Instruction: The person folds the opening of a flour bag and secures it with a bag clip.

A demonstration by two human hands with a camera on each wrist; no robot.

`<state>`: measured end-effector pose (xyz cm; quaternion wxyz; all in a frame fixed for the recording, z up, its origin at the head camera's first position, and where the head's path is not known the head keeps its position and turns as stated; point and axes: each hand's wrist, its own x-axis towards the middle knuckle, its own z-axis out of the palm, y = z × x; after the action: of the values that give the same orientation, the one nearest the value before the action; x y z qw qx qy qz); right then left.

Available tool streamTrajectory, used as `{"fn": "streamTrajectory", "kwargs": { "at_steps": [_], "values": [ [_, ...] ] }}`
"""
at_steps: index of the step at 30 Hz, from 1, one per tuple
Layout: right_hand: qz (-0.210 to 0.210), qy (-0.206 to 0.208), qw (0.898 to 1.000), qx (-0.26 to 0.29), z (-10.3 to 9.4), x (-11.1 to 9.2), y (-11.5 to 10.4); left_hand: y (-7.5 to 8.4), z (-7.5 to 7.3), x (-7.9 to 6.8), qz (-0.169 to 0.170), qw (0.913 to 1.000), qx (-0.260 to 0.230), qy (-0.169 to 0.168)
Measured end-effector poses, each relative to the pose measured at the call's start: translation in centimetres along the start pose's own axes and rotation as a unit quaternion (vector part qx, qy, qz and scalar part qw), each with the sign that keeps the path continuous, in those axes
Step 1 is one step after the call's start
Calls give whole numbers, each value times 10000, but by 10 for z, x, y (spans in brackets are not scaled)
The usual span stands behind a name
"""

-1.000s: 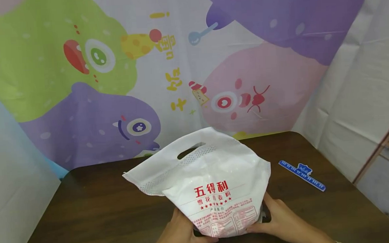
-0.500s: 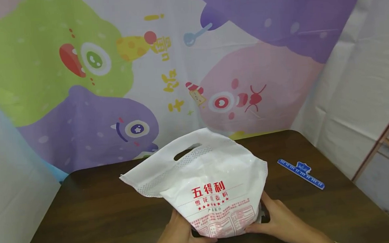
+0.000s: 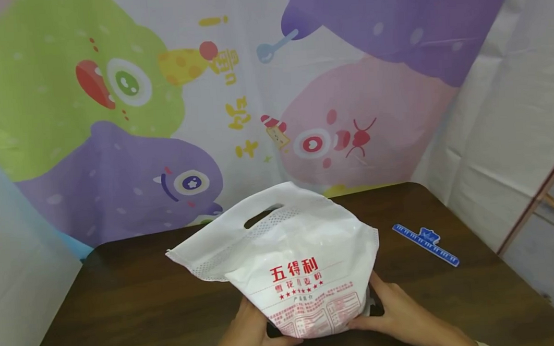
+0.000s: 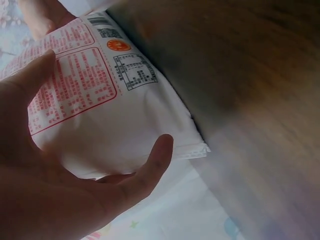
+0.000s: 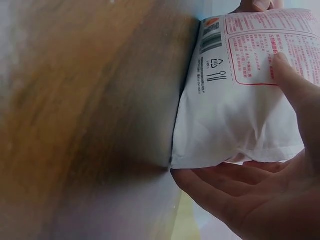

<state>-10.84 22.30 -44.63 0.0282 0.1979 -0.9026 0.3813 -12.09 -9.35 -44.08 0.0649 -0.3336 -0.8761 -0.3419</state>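
Standing with its bottom edge on the dark table (image 3: 123,296), the white flour bag (image 3: 305,260) sits between the left hand (image 3: 250,334) and the right hand (image 3: 397,313), printed face toward me. From the grip it rises up and away, its top flap (image 3: 250,207) flaring out to the left, well above both hands. I see each hand holding the bag low at its own side, thumb over the front; neither is nearer, both touch it. I judge that tall top over so low a grip to be what balance turns on. Ahead and right of the grip lies the blue clip (image 3: 428,246), nearer the right hand.
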Motion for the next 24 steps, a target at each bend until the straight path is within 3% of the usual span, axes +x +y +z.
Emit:
{"fn": "streamTrajectory", "kwargs": {
  "at_steps": [7,11,19,24],
  "values": [
    [-85,-185,9997,100,-3,1,1,5,1,-7,-203,9997,100,58],
    [-135,-189,9997,113,-4,0,3,4,0,-9,-144,9996,218,62],
    [-153,97,9998,-94,-1,0,5,-4,-8,-11,-172,9997,-5,-155],
    [-158,354,9990,-238,-3,-1,3,-5,-12,-14,41,9998,184,-9]
  ]
}}
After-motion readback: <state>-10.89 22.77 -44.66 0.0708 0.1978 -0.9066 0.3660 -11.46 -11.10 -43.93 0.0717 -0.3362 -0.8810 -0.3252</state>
